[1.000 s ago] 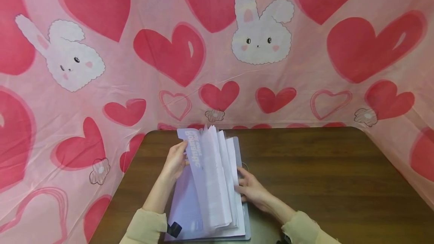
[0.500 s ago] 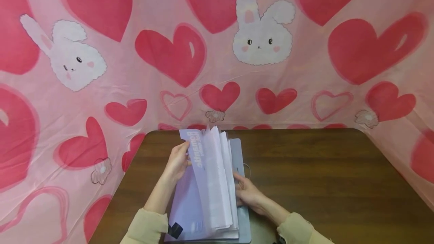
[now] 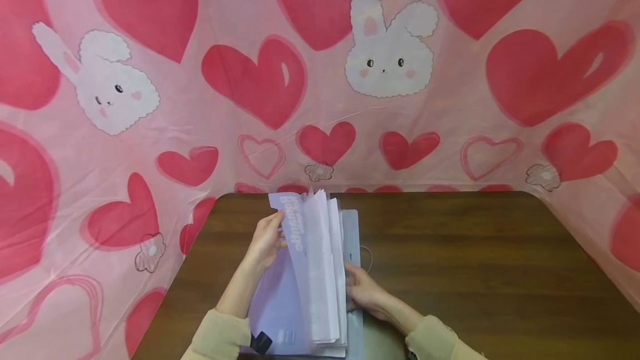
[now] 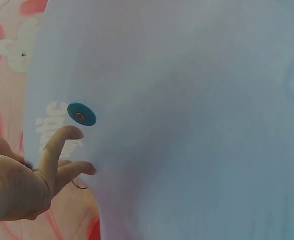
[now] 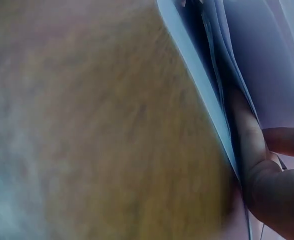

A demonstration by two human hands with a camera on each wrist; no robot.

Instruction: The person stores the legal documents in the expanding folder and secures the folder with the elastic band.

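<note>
A lilac file folder [image 3: 275, 307] with pale lettering lies open on the table, several white papers [image 3: 325, 282] fanned upright inside its clear sleeves. My left hand [image 3: 266, 243] pinches the raised front cover near its upper outer edge. In the left wrist view, fingers of the left hand [image 4: 41, 175] curl against the cover [image 4: 177, 120] beside a round teal button [image 4: 81, 114]. From the right, my right hand [image 3: 367, 291] grips the papers' edge; in the right wrist view, one finger of the right hand [image 5: 249, 135] sits between the layers. Its other fingertips are partly hidden.
The folder's grey-blue back cover [image 3: 353, 238] lies flat under the papers, a thin elastic loop [image 3: 369, 257] sticking out at its right. A dark wooden table [image 3: 475, 271] extends to the right. Behind it hangs a pink cloth [image 3: 320, 104] with hearts and rabbits.
My right hand has shifted slightly down and gathered more sheets leftward, so more of the back cover shows. The left hand still holds the front cover, a little further right.
</note>
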